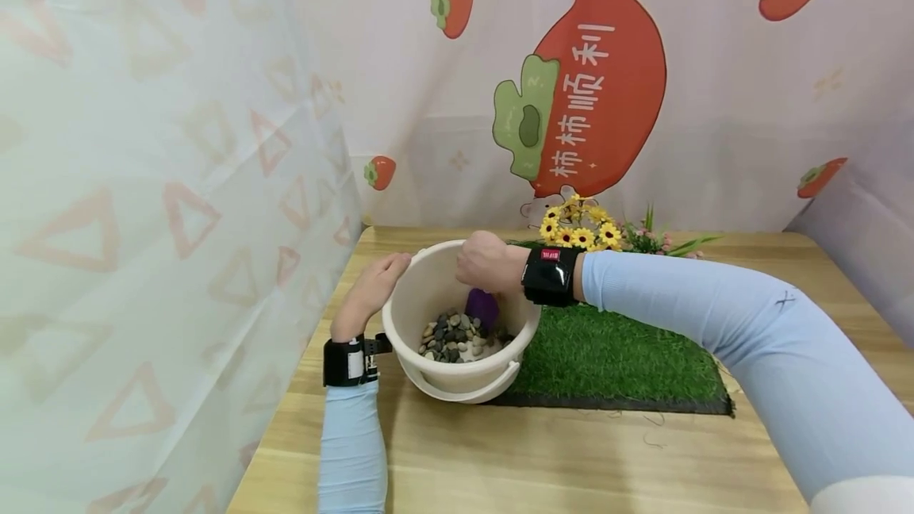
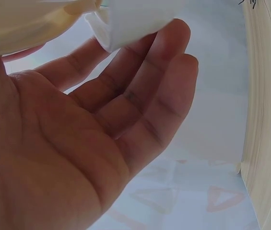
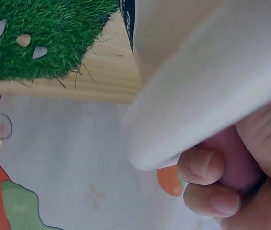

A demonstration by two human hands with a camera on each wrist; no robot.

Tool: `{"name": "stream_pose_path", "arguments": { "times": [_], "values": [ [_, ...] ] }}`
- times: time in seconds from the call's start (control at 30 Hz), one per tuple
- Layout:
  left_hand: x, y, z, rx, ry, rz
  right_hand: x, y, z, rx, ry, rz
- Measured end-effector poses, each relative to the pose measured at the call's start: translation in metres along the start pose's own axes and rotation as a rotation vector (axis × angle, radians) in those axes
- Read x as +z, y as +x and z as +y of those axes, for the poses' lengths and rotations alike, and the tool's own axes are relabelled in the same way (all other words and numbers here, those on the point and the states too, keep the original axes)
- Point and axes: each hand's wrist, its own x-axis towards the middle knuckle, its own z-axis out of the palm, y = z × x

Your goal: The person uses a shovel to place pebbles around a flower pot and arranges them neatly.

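Note:
A white bucket [image 1: 457, 381] holds several grey and tan pebbles [image 1: 450, 335] and a purple shovel [image 1: 482, 308]. My right hand [image 1: 489, 262] reaches over the far rim and grips the shovel, its blade down among the stones. In the right wrist view, the fingertips of my right hand [image 3: 212, 187] curl round the mauve handle [image 3: 238, 160] just behind the white rim [image 3: 212, 91]. At the bucket's left side, my left hand [image 1: 371, 292] rests against the rim. Loosely extended fingers [image 2: 169, 105] show in the left wrist view, tips by a white lug [image 2: 130, 24].
Under and right of the bucket lies a green turf mat [image 1: 628, 355] on the wooden table [image 1: 500, 458]. Yellow flowers [image 1: 581, 228] and pink ones [image 1: 653, 243] stand at the back. Shells or pebbles [image 3: 24, 40] lie on the turf. A printed curtain [image 1: 178, 181] hangs along the left.

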Motion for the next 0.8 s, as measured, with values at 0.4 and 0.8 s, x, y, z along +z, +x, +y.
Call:
{"name": "stream_pose_path", "arguments": {
  "times": [0.4, 0.8],
  "values": [
    [0.0, 0.002, -0.001, 0.024, 0.014, 0.007, 0.007, -0.006, 0.007, 0.021, 0.218, -0.027],
    [0.0, 0.002, -0.001, 0.051, 0.035, 0.002, 0.019, -0.015, -0.008, 0.076, 0.387, 0.097]
  ]
}}
